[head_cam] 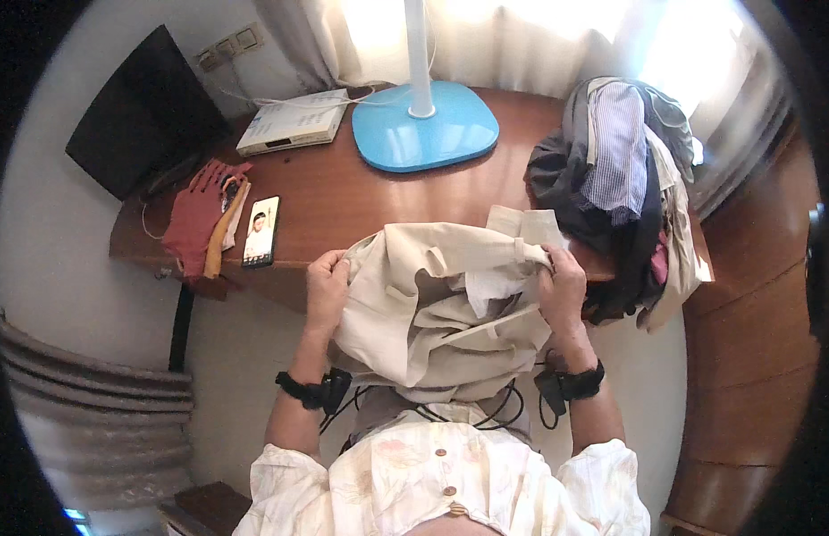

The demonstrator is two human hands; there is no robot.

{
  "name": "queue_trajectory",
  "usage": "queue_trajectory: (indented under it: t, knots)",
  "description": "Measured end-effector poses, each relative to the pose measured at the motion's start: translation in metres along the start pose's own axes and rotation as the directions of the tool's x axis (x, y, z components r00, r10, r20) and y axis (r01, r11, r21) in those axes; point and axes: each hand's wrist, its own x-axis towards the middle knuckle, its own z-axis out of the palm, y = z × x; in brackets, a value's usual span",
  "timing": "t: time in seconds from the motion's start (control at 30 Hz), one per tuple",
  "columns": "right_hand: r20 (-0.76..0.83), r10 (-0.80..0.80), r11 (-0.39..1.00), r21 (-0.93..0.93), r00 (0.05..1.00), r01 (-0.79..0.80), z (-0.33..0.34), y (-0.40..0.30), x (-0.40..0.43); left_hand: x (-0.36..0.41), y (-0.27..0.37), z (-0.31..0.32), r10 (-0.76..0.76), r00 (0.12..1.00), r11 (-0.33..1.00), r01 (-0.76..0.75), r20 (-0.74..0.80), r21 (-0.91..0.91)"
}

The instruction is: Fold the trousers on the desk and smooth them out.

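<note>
Beige trousers [381,301] hang between my two hands, partly over the front edge of the wooden desk [307,208]. The waistband with its belt loops faces up, and pale lining shows inside. My left hand [328,291] pinches the garment at its left side. On the opposite side, my right hand [563,281] grips the waistband. The lower part of the trousers falls in folds in front of my lap, and the leg ends are hidden. Each forearm wears a black strap with a small device.
A heap of clothes [615,154] hangs over the desk's right end. At the back stand a blue stand base [424,127] with a white pole and a white box [297,120]. Left are a dark monitor [146,114], red cloth [196,218] and a lit phone [261,231]. Black cables cross my lap.
</note>
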Motion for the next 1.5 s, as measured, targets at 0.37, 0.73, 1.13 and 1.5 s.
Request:
queue_trajectory:
  t: [0.37, 0.73, 1.13, 1.5]
  knots:
    - [0.635, 0.343, -0.047, 0.747, 0.692, -0.663, -0.018, -0.023, 0.033, 0.026, -0.003, 0.004, 0.168, 0.985, 0.957, -0.154, -0.04, 0.245]
    - [0.613, 0.192, 0.027, 0.778, 0.767, -0.628, -0.03, -0.026, 0.045, -0.023, 0.028, 0.042, 0.499, 0.794, 0.494, -0.589, 0.346, 0.639]
    - [0.57, 0.162, 0.089, 0.805, 0.806, -0.587, -0.035, -0.039, 0.042, -0.043, -0.04, 0.029, 0.04, 0.864, 0.275, -0.492, 0.501, 0.826]
    - [0.529, 0.131, 0.201, 0.814, 0.838, -0.546, -0.029, -0.033, 0.039, -0.039, -0.057, 0.013, 0.24, 0.927, 0.725, -0.368, 0.287, 0.582]
